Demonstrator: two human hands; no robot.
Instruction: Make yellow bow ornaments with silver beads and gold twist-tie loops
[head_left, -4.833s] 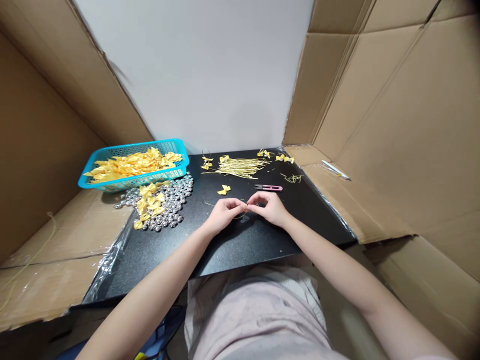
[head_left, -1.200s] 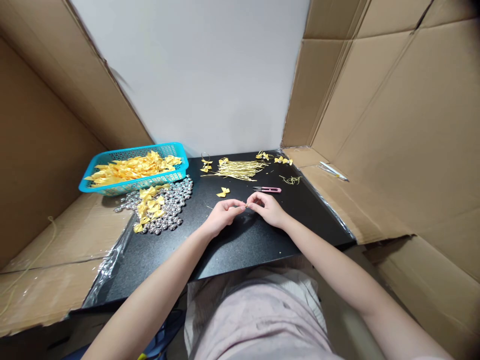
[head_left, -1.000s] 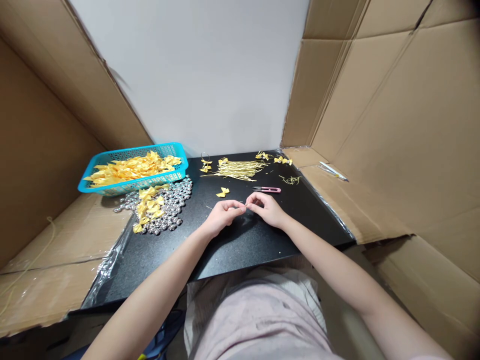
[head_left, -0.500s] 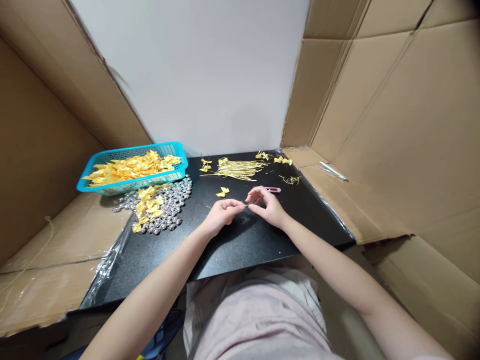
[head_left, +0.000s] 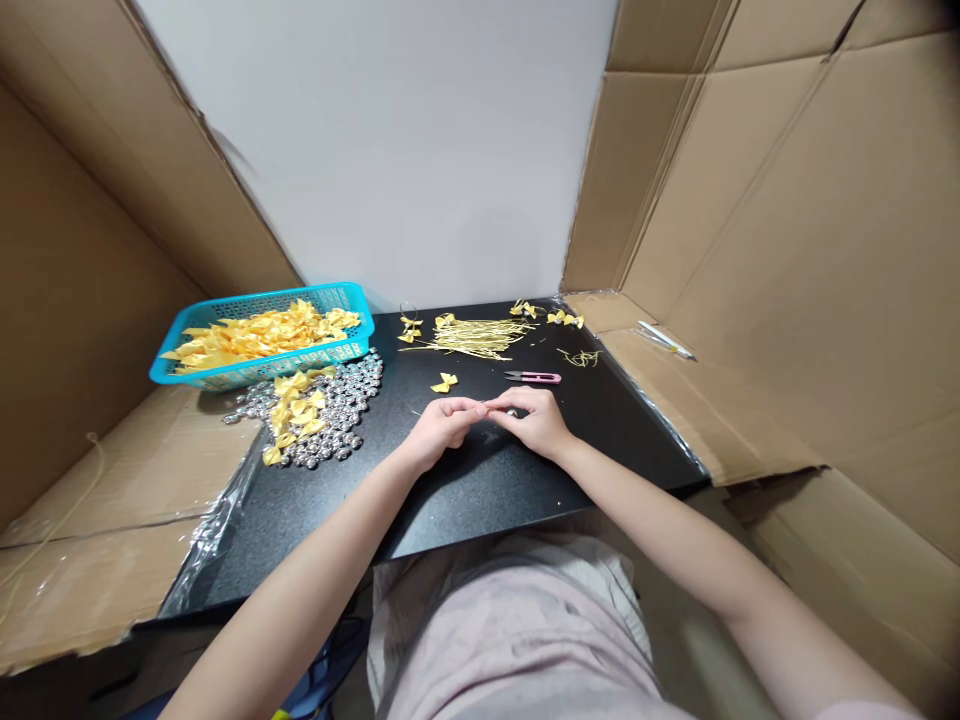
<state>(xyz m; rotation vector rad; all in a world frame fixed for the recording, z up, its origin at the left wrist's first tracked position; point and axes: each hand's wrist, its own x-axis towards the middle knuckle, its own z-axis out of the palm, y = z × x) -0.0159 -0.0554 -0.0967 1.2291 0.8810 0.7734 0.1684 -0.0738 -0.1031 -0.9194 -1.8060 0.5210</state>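
Note:
Above the middle of the black table, my left hand (head_left: pixel 448 427) is closed in a pinch on a thin cord (head_left: pixel 416 412), whose loose end pokes out to the left. My right hand (head_left: pixel 538 424) meets it fingertip to fingertip, thumb and forefinger pinched on the same cord; the stretch between them is mostly hidden. A small silver bead (head_left: pixel 512 412) shows just under the right fingers; whether it hangs on the cord I cannot tell. Just beyond the hands lie a yellow ribbon bow (head_left: pixel 445 383) and thread snips (head_left: pixel 534 377) with a pink handle.
A blue basket (head_left: pixel 366 330) of yellow bows stands at the back left, with silver beads (head_left: pixel 352 400) and loose bows before it. Gold cords (head_left: pixel 480 338) lie at the back, near finished-looking bow pieces (head_left: pixel 565 319) and cord scraps (head_left: pixel 580 357). Cardboard walls flank the table (head_left: pixel 450 515).
My right hand's fingers have come down and closed against the left fingertips. The snips and a silver bead, covered before, now show. My left hand has barely moved.

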